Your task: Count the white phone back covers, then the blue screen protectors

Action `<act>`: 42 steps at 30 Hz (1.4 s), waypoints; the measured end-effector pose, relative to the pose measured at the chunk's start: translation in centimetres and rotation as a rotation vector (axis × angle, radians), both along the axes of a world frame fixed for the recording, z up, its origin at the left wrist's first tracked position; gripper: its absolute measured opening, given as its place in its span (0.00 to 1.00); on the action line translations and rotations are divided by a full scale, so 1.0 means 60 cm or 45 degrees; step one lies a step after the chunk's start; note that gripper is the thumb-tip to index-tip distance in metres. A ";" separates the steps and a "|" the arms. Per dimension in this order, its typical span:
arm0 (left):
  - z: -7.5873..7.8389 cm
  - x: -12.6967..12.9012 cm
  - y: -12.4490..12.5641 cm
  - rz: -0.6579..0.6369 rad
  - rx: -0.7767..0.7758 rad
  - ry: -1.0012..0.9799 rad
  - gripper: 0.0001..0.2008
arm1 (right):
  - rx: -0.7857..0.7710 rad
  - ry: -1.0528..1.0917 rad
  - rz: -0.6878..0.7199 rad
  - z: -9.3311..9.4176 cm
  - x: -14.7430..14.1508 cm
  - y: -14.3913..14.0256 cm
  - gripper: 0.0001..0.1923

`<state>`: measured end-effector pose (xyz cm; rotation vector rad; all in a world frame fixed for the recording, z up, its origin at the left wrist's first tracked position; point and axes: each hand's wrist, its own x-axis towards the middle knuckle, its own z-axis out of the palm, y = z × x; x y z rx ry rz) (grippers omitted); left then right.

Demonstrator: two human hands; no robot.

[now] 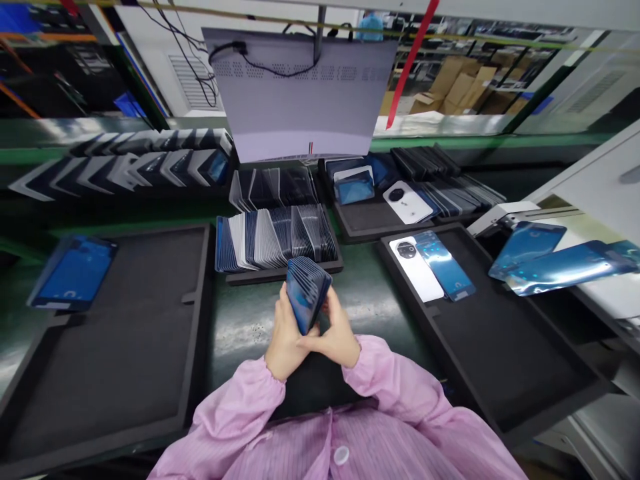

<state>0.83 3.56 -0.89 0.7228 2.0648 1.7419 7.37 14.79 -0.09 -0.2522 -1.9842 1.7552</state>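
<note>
Between both hands is a thick stack of phone panels [306, 293], tilted, its front face covered in blue film. My left hand [286, 333] is wrapped round the left side and bottom of the stack. Against its right side my right hand [337, 333] is closed, with the thumb across the lower end; some of its fingers are hidden behind the stack. Just beyond the hands stands a black tray [280, 272] packed with upright rows of similar blue, white and dark panels [273, 237].
Left lies a dark foam tray [135, 333] with blue-filmed panels [77, 273] at its far corner. On the right, another foam tray [505, 353] holds a white phone back [417, 267] with a round camera ring. Blue film pieces [565, 263] overhang its edge. A large monitor [300, 100] stands behind.
</note>
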 end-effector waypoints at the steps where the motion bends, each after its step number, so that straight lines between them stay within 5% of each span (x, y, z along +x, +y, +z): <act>1: 0.004 -0.001 0.000 0.035 -0.060 0.095 0.49 | -0.008 -0.022 -0.030 0.000 -0.001 -0.006 0.51; 3: 0.012 0.000 -0.002 -0.024 -0.145 0.126 0.55 | -0.060 -0.043 -0.121 0.000 -0.006 -0.004 0.41; 6: 0.015 0.000 -0.007 -0.213 -0.013 -0.198 0.57 | -0.294 -0.072 -0.151 -0.001 -0.012 0.025 0.30; 10: 0.003 0.002 -0.013 -0.445 0.355 -1.017 0.37 | -0.650 -0.136 -0.082 0.000 -0.012 0.049 0.25; 14: 0.003 0.006 -0.018 -0.703 0.484 -1.490 0.33 | -0.403 -0.141 0.004 0.009 -0.003 0.047 0.24; 18: 0.019 0.006 -0.020 -0.679 0.458 -1.450 0.33 | -0.099 -0.178 0.040 0.016 0.007 0.058 0.26; 21: 0.022 0.006 -0.019 -0.445 0.447 -1.369 0.31 | 0.006 -0.194 0.118 0.014 0.009 0.065 0.35; 24: 0.015 0.006 -0.019 -0.299 0.482 -1.293 0.30 | 0.007 -0.245 0.185 0.009 0.007 0.064 0.25; 26: 0.011 0.005 -0.020 -0.281 0.507 -1.294 0.29 | -0.026 -0.253 0.147 0.007 0.006 0.065 0.18; 35: 0.031 0.006 -0.019 -0.070 0.453 -1.298 0.31 | -0.692 0.033 -0.012 0.019 0.013 0.105 0.20; 42: 0.020 0.005 -0.012 -0.014 0.526 -1.225 0.30 | -0.595 -0.141 0.166 -0.008 0.001 0.070 0.16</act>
